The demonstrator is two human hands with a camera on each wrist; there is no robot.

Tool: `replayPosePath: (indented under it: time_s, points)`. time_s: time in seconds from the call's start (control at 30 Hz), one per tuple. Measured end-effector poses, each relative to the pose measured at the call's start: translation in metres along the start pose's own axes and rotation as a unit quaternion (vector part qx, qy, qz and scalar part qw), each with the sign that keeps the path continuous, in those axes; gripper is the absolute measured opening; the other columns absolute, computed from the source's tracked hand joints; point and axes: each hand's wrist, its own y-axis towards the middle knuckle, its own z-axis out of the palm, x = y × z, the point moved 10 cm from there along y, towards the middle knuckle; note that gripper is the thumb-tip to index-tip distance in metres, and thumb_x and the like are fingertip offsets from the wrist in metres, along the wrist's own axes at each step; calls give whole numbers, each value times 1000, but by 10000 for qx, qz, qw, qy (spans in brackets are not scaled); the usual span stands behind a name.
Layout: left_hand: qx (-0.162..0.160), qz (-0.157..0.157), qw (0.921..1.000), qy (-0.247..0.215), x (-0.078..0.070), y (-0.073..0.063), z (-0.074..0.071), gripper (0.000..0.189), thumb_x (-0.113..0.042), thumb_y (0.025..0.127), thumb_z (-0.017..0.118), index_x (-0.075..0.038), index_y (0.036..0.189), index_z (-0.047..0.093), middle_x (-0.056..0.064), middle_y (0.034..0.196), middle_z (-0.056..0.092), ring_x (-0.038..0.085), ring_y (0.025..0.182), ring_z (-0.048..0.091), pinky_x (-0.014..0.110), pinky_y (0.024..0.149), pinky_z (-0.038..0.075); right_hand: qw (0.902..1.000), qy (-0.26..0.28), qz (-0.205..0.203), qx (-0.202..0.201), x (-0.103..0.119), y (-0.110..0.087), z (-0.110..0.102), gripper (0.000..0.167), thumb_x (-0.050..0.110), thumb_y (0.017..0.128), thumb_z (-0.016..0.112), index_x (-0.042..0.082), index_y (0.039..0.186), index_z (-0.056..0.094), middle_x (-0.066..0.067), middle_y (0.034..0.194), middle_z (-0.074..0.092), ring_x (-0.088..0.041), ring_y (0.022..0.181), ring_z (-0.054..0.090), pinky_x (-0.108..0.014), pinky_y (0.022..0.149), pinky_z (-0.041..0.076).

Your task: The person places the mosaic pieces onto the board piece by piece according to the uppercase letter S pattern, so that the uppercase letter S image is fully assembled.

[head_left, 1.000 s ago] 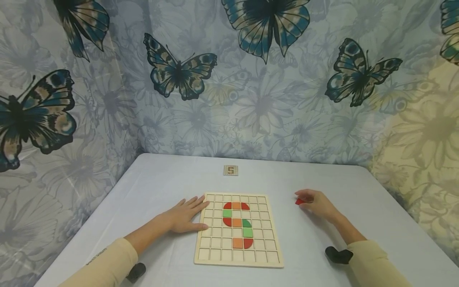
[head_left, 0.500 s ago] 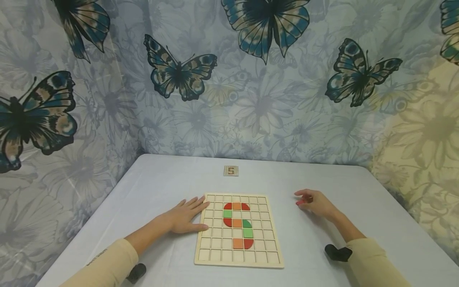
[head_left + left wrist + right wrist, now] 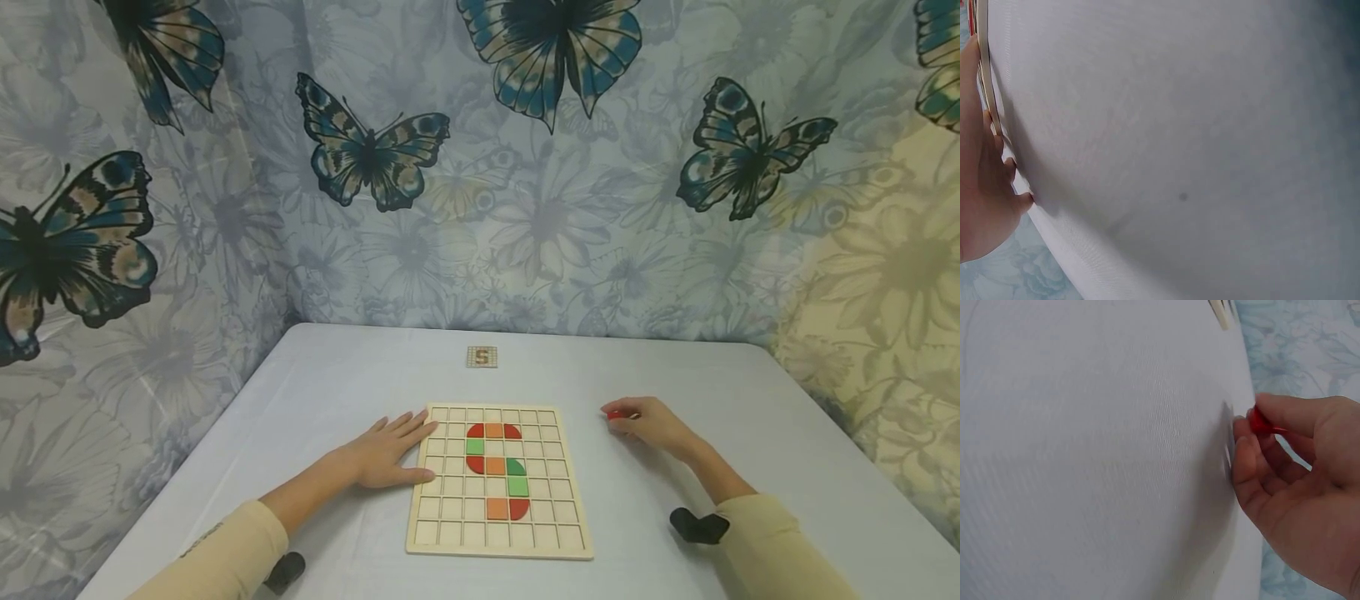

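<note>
A square-celled wooden grid board lies on the white table, holding red, orange and green tiles in an S-like shape. My left hand rests with spread fingers on its left edge. To the right of the board, my right hand pinches a small red tile between thumb and fingertips. The right wrist view shows this red tile close up, partly covered by the fingers. In that view the hand is just over the cloth. The left wrist view shows the left hand along the board's side.
A small card with an S pattern on a grid lies farther back on the white table. Behind hangs a cloth printed with butterflies and flowers. A black strap piece sits under the right wrist.
My right hand has shifted slightly left toward the board with the red tile, which has turned between the fingers. The left hand and the board have stayed in place.
</note>
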Motion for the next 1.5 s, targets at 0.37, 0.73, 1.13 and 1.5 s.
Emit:
replayPosePath:
  time_s: [0.37, 0.73, 1.13, 1.5]
  points:
    - [23, -67, 10000, 27, 3, 1, 3, 88, -76, 85, 38, -25, 154, 19, -1, 159, 10, 26, 143, 13, 54, 111, 11, 9973, 664, 12, 318, 18, 5, 19, 32, 16, 88, 69, -2, 114, 65, -7, 94, 69, -19, 79, 62, -32, 66, 49]
    - [-38, 36, 10000, 9, 1, 1, 1, 88, -76, 85, 38, -23, 154, 20, 1, 159, 12, 28, 143, 14, 55, 110, 12, 9899, 1024, -515, 829, 46, 9, 48, 30, 13, 86, 72, -3, 111, 67, -6, 90, 67, -19, 79, 62, -30, 67, 52]
    - [-25, 47, 10000, -51, -1, -1, -1, 86, -72, 87, 41, -22, 154, 21, 2, 159, 12, 29, 142, 15, 56, 110, 12, 9789, 1356, -601, 1404, 82, -1, 78, 30, 14, 87, 71, -3, 111, 68, -7, 98, 66, -17, 86, 60, -31, 74, 53]
    - [-38, 58, 10000, -39, -1, -1, -1, 86, -73, 87, 40, -22, 154, 21, 3, 159, 13, 30, 142, 15, 56, 110, 12, 9746, 1200, -800, 1714, 104, -4, 100, 25, 15, 88, 70, 1, 109, 71, -6, 97, 67, -17, 82, 58, -27, 70, 51]
